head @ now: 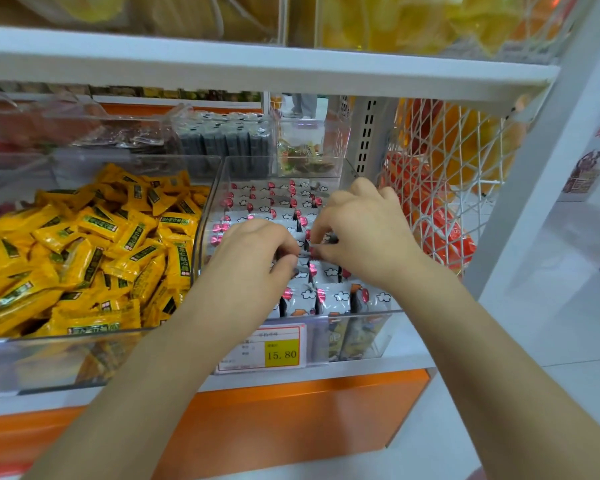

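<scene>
Entry: tidying a bin of upright snack packets.

Your left hand (253,251) and right hand (357,233) are both inside the clear acrylic bin (361,312), knuckles up, forearms entering from 6 o'clock. Fingers on both hands are curled. Each thumb and forefinger closes on the top edge of one small white printed packet (305,253) with red marks. It sits mid-bin among the standing white cloud-print packets (329,299). Your knuckles partly hide the pinch, so you cannot read how firm the grip is.

Key relation: the pinched packet lies at 3 o'clock of your left fingertips and 9 o'clock of your right ones, touching both. Its top edge looks to run 9-to-3, parallel with the rows, and it stands upright rather than flat. Neither hand is nearer, though the right reaches a little further toward 12.

Judgement: you are seating this packet in its row. The next move likely calls for a straight push down, keeping the edge on the 9-to-3 line so neighbours at 6 and 12 do not tip.

Surroundings: loose yellow wrapped sweets (84,244) at 9 o'clock of the bin, white wire mesh basket (447,188) at 3, yellow price label (281,353) on the front wall at 6.
</scene>
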